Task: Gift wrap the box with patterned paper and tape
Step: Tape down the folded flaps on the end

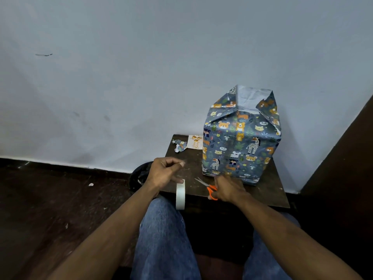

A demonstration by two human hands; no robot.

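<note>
On a small dark table (270,190) set against a pale wall (141,67) stands one box (241,142), upright and wrapped in grey-blue patterned paper (250,98) printed with bears, giraffes and leaves. At the top the paper is not closed — its flaps stand up and show their plain inner side. The box occupies the right half of the table, close to the wall.

Two hands are in view. The left hand (164,171) hovers over the table's near left edge with fingers curled, thumb and forefinger pressed together as if pinching a strip of tape; the strip itself is too faint to confirm. One roll of tape (180,194), white and seen edge-on, hangs just below this hand at the table edge. The right hand (229,189) lies at the foot of the box, its fingers curled round the orange handles of one pair of scissors (210,189), whose blades point left across the table top.

Two further items lie at the far left corner of the table — one crumpled scrap (179,145) of the same paper and, just beside it, one small white card (195,142) with gold print. Two legs in blue jeans (163,235) fill the foreground, and a dark round object (139,176) sits on the dark floor (50,199) by the table.
</note>
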